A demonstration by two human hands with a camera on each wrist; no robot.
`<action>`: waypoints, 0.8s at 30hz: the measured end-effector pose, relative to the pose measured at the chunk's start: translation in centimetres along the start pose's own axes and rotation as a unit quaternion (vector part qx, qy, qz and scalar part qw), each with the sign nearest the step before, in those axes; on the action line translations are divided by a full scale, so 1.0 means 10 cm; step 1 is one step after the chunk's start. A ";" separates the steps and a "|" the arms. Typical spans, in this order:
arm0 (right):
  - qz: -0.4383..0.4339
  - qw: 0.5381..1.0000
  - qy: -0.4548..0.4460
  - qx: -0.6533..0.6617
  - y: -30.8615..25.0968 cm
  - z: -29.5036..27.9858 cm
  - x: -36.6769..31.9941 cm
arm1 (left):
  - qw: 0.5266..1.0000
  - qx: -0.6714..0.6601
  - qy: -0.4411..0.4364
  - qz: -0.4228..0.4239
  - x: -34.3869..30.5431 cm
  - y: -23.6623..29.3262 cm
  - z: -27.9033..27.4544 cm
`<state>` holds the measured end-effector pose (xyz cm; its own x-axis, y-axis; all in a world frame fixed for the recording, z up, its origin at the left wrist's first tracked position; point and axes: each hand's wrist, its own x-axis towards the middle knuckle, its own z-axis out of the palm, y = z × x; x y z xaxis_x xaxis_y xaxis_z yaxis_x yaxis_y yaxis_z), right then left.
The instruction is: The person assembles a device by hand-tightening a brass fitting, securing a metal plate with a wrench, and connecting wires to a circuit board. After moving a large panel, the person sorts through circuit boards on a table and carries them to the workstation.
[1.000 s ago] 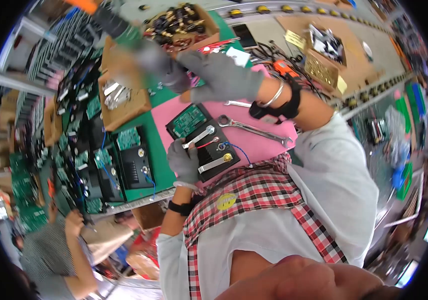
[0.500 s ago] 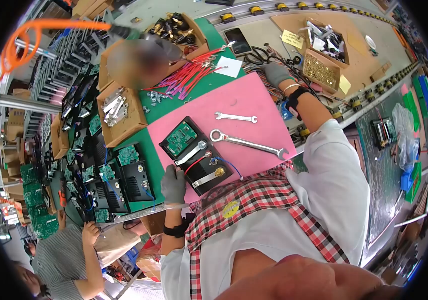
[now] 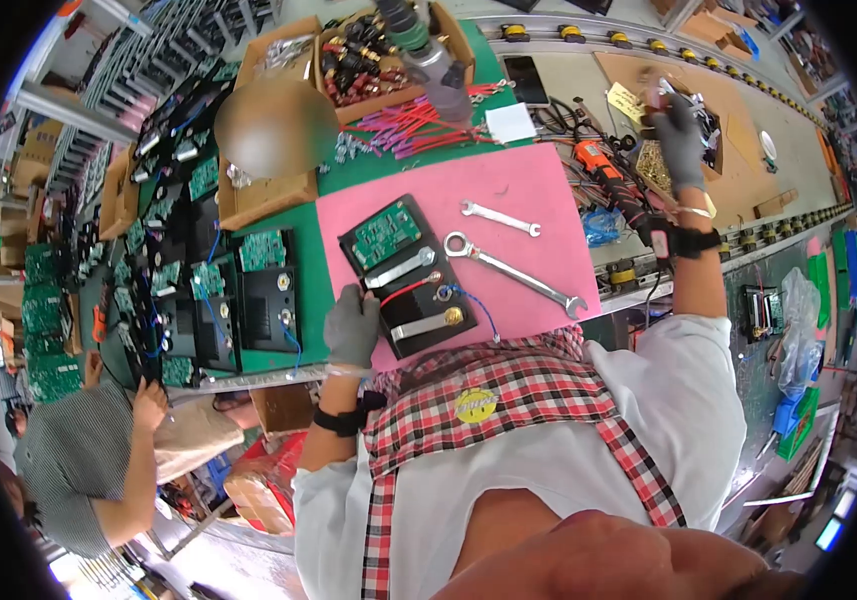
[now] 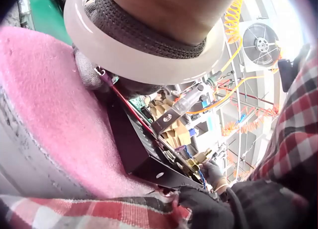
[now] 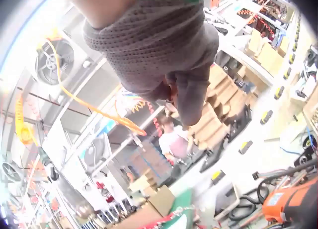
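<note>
The gloved left hand (image 3: 352, 328) grips the left edge of a black housing (image 3: 416, 300) that holds a green circuit board (image 3: 386, 235), metal strips, a red wire and a blue wire. Close up in the left wrist view, the glove (image 4: 89, 70) is at the housing (image 4: 131, 144), largely hidden by the bracelet. Off to the right, the gloved right hand (image 3: 681, 140) is raised over small boxes, its fingertips blurred. Seen from the right wrist, the fingers (image 5: 186, 97) point down and bend together; whether they pinch anything is unclear.
Two wrenches (image 3: 513, 275) lie on the pink mat (image 3: 558, 220). An orange-black power tool (image 3: 608, 175) lies near the right wrist. A grey tool (image 3: 438, 80) hangs above red wires (image 3: 398, 135). More housings (image 3: 268, 300) stand left; another person (image 3: 83, 450) works there.
The right hand has swept from near the hanging tool, past the cables, to the boxes at the right. The hanging tool has swung rightward. The left hand has stayed at the housing's left side.
</note>
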<state>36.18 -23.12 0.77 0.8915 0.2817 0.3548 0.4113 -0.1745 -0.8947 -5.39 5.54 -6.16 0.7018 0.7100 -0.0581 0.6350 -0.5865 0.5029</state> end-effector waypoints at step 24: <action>-0.247 0.814 -0.504 -0.146 -1.15 2.12 -1.41 | 0.998 -0.042 0.033 0.015 -0.01 -0.06 0.10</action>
<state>14.83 -5.08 0.33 0.0537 0.9917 0.1169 0.8318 0.0204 -0.5547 -5.53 5.38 -7.30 0.6955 0.7184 0.0133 0.5826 -0.5746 0.5748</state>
